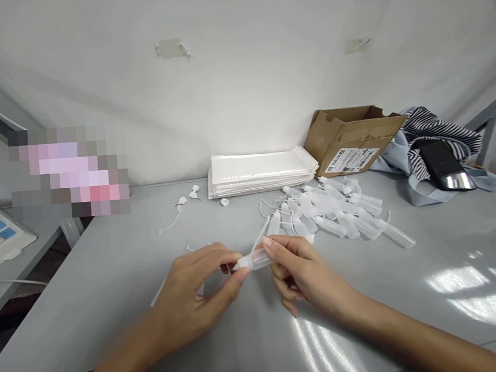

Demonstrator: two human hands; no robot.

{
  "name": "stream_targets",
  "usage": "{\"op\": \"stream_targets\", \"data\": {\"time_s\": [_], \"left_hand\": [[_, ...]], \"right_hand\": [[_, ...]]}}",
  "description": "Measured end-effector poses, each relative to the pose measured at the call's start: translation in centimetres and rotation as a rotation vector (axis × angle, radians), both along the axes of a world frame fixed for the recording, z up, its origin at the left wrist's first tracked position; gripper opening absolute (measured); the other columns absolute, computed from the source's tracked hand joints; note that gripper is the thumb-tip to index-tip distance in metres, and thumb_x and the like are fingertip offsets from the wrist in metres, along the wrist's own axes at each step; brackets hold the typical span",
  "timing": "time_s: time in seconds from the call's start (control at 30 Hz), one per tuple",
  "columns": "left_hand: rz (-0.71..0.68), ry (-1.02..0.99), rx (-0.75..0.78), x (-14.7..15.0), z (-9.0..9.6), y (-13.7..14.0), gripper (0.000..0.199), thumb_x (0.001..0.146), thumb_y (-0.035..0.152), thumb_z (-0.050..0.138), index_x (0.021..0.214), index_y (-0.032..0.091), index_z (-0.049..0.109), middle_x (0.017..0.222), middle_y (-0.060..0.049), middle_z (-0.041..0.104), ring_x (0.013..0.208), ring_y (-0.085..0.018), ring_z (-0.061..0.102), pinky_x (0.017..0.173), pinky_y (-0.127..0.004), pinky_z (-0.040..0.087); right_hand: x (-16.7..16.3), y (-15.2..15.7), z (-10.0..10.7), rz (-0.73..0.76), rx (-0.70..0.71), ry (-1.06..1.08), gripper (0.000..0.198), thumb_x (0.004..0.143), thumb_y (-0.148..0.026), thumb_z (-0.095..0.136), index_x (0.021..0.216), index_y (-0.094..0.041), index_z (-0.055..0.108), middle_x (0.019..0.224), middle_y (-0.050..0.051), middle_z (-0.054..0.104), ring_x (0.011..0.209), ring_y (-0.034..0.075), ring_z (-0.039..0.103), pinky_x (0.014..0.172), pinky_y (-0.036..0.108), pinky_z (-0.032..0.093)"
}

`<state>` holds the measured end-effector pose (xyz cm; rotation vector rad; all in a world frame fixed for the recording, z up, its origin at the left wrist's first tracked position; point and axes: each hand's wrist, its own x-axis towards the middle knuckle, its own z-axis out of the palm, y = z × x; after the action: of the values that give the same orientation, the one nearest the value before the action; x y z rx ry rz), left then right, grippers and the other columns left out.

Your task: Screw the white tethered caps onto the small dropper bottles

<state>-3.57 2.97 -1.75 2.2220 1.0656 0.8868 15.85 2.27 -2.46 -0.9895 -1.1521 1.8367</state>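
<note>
Crosswise between the hands, over the gray tabletop (121,257), lies a translucent dropper bottle (260,259), its long axis running left to right, the left hand (198,288) pinching its white cap (244,263), the right hand (302,264) pinching its body, nearer the loose bottle pile (330,211) beyond.

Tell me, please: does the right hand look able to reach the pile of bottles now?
Probably yes: the pile of bottles lies just beyond the right hand, with nothing visible blocking the way. It holds a small bottle, though, so grasping another may be awkward.
</note>
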Motion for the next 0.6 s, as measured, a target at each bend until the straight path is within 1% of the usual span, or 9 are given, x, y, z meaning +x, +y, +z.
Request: {"op": "stream_targets", "data": {"time_s": [0.1, 0.17, 0.23, 0.3, 0.37, 0.43, 0.47, 0.53, 0.6], "left_hand": [[0.027, -0.010, -0.098, -0.5, 0.5, 0.6, 0.019, 0.091, 0.028, 0.048, 0.096, 0.022, 0.065, 0.078, 0.001, 0.066, 0.071, -0.013, 0.060, 0.068, -0.023, 0.046], [0.149, -0.034, -0.119, -1.0, 0.6, 1.3, 0.023, 0.091, 0.034, 0.047, 0.100, 0.023, 0.065, 0.083, 0.000, 0.068, 0.076, -0.015, 0.062, 0.071, -0.024, 0.047], [0.321, -0.015, -0.101, -1.6, 0.5, 2.1, 0.026, 0.091, 0.039, 0.046, 0.099, 0.023, 0.066, 0.088, -0.001, 0.069, 0.079, -0.016, 0.063, 0.072, -0.025, 0.049], [0.435, 0.086, -0.039, -2.3, 0.0, 3.1, 0.028, 0.091, 0.041, 0.044, 0.100, 0.023, 0.065, 0.096, -0.002, 0.069, 0.085, -0.018, 0.063, 0.071, -0.027, 0.049], [0.478, 0.202, 0.040, -3.1, -0.6, 4.2, 0.030, 0.092, 0.040, 0.041, 0.103, 0.023, 0.064, 0.109, -0.004, 0.066, 0.097, -0.021, 0.061, 0.069, -0.028, 0.050], [0.501, 0.252, 0.083, -4.2, -1.3, 5.3, 0.032, 0.091, 0.039, 0.041, 0.107, 0.021, 0.063, 0.120, -0.008, 0.061, 0.116, -0.028, 0.051, 0.074, -0.033, 0.051], [0.516, 0.276, 0.102, -4.8, -1.6, 6.0, 0.034, 0.090, 0.038, 0.040, 0.110, 0.019, 0.062, 0.125, -0.010, 0.058, 0.122, -0.030, 0.045, 0.083, -0.038, 0.049], [0.517, 0.328, 0.113, -6.0, -2.4, 7.2, 0.039, 0.090, 0.039, 0.039, 0.116, 0.018, 0.059, 0.132, -0.012, 0.053, 0.126, -0.032, 0.039, 0.098, -0.050, 0.040], [0.486, 0.374, 0.110, -7.0, -3.1, 8.3, 0.041, 0.092, 0.040, 0.036, 0.118, 0.018, 0.059, 0.136, -0.012, 0.050, 0.130, -0.031, 0.036, 0.106, -0.053, 0.030]], "right_hand": [[0.1, -0.2, 0.4, -0.115, 0.178, -0.144, 0.032, 0.093, -0.046, 0.047, 0.083, -0.017, 0.055, 0.046, -0.010, 0.037, 0.037, 0.006, 0.039, 0.040, 0.019, 0.041], [0.3, -0.3, 0.7, -0.212, 0.328, -0.262, 0.028, 0.094, -0.043, 0.048, 0.096, -0.017, 0.059, 0.052, -0.006, 0.048, 0.046, 0.009, 0.049, 0.047, 0.021, 0.045], [0.6, -0.1, 0.9, -0.306, 0.493, -0.405, 0.025, 0.093, -0.038, 0.050, 0.105, -0.019, 0.061, 0.063, -0.002, 0.058, 0.055, 0.011, 0.056, 0.051, 0.023, 0.048], [1.0, 0.2, 0.9, -0.394, 0.735, -0.595, 0.023, 0.092, -0.029, 0.053, 0.111, -0.018, 0.061, 0.079, 0.003, 0.065, 0.063, 0.013, 0.060, 0.053, 0.024, 0.051], [1.3, 0.8, 0.6, -0.461, 1.030, -0.828, 0.024, 0.091, -0.019, 0.052, 0.112, -0.015, 0.062, 0.093, 0.009, 0.068, 0.074, 0.017, 0.063, 0.061, 0.029, 0.053], [1.8, 1.4, 0.1, -0.480, 1.238, -1.077, 0.025, 0.090, -0.011, 0.049, 0.109, -0.011, 0.064, 0.098, 0.013, 0.069, 0.085, 0.024, 0.064, 0.066, 0.034, 0.054], [2.0, 1.7, -0.1, -0.478, 1.287, -1.194, 0.025, 0.089, -0.008, 0.047, 0.105, -0.009, 0.066, 0.097, 0.014, 0.069, 0.088, 0.027, 0.063, 0.066, 0.036, 0.054], [2.3, 2.1, -0.4, -0.458, 1.310, -1.378, 0.026, 0.086, -0.003, 0.045, 0.096, -0.006, 0.068, 0.095, 0.017, 0.069, 0.091, 0.031, 0.062, 0.067, 0.040, 0.055], [2.3, 2.3, -0.7, -0.457, 1.332, -1.458, 0.026, 0.084, 0.001, 0.043, 0.089, -0.003, 0.068, 0.099, 0.021, 0.067, 0.097, 0.034, 0.059, 0.075, 0.045, 0.054]]}}
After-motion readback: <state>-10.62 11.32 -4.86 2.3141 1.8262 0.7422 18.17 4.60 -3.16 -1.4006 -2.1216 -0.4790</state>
